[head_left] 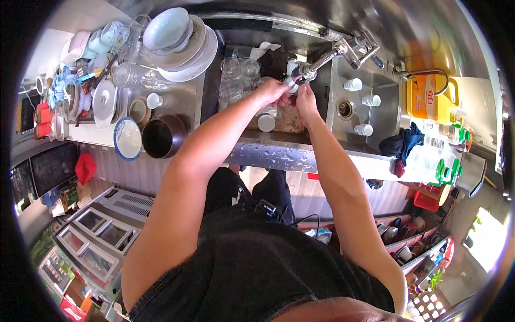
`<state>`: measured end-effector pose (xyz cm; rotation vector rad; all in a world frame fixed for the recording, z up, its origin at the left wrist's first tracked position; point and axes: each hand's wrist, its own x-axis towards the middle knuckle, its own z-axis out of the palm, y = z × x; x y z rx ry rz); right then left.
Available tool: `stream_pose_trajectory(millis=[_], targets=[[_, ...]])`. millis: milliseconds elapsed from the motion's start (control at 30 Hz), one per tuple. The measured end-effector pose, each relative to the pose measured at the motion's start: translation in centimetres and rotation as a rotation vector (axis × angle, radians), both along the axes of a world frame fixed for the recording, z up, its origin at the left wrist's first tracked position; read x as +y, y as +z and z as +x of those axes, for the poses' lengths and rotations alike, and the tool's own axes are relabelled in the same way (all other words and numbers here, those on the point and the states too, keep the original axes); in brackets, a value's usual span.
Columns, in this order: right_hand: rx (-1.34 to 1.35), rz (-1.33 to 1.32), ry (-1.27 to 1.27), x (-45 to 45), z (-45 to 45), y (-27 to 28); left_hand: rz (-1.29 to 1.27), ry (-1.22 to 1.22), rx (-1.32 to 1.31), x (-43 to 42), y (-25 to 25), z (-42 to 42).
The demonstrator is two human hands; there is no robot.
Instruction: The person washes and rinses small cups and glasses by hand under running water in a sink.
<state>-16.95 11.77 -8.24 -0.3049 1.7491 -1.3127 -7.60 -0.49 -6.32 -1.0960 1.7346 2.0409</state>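
Observation:
Both of my hands meet over the large sink basin (300, 38), right below the sprayer faucet head (306, 72). My left hand (272, 92) has its fingers curled beside the faucet's nozzle, around something small that I cannot make out. Close on its right, my right hand (307, 103) is closed too, its fingertips hidden near the nozzle. A white cup (266, 123) rests in the basin below my hands, by a brownish board (289, 119). Clear glasses (232, 90) are heaped at the basin's left, next to a dark cloth (273, 63).
Stacked white bowls and plates (167, 29), a dark pot (158, 137) and a blue-rimmed bowl (127, 139) stand left of the basin. The smaller right sink (386, 86) holds white cups (363, 130). Farther right are a yellow jug (421, 97) and a dark cloth.

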Motion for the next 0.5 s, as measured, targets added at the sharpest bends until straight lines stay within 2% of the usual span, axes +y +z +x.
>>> stream_pose_trajectory(millis=[33, 100, 133, 167, 200, 233, 267, 300, 367, 400, 433, 467, 500], targets=[[0.002, 0.002, 0.007, -0.2, 0.1, -0.7, 0.002, 0.007, 0.002, 0.0, -0.3, -0.1], [0.413, 0.036, -0.005, -0.9, 0.1, -2.1, -0.03, -0.061, 0.069, -0.3, -1.3, -0.6], [0.297, 0.096, -0.029, -1.1, -0.3, -2.4, -0.172, -0.147, 0.131, -0.8, -2.3, -1.0], [0.297, 0.095, -0.025, -1.0, -0.9, -2.6, -0.173, -0.143, 0.13, -1.3, -3.4, -1.2], [0.184, 0.212, 0.11, -0.9, -1.6, -2.8, -0.595, -0.31, 0.232, -1.9, -4.2, -1.2], [-0.133, 0.314, 0.145, -1.0, -1.2, 0.2, -1.014, -0.477, 0.328, -2.1, -4.8, -1.0], [-0.42, 0.454, 0.184, -1.2, -0.7, 3.5, -0.976, -0.471, 0.408, -1.9, -3.9, -0.4], [-0.422, 0.461, 0.187, -1.0, -1.0, 2.9, -0.97, -0.467, 0.406, -1.5, -3.8, -0.1], [-0.334, 0.214, 0.21, -0.4, -1.8, 0.8, -0.883, -0.274, 0.441, -0.9, -3.4, 0.4], [-0.048, 0.12, 0.228, -0.7, -1.9, -0.1, -0.476, -0.153, 0.219, -0.1, -1.8, 0.2], [0.347, -0.032, 0.25, -0.6, -2.5, -3.1, 0.044, -0.014, 0.145, 0.6, -4.7, -0.6], [0.794, -0.112, 0.208, -0.5, -3.0, -6.1, 0.15, 0.033, 0.089, 1.1, -3.8, -0.9], [0.9, -0.175, 0.231, -0.5, -3.3, -6.8, 0.26, 0.082, 0.031, 1.7, -3.0, -0.7]])
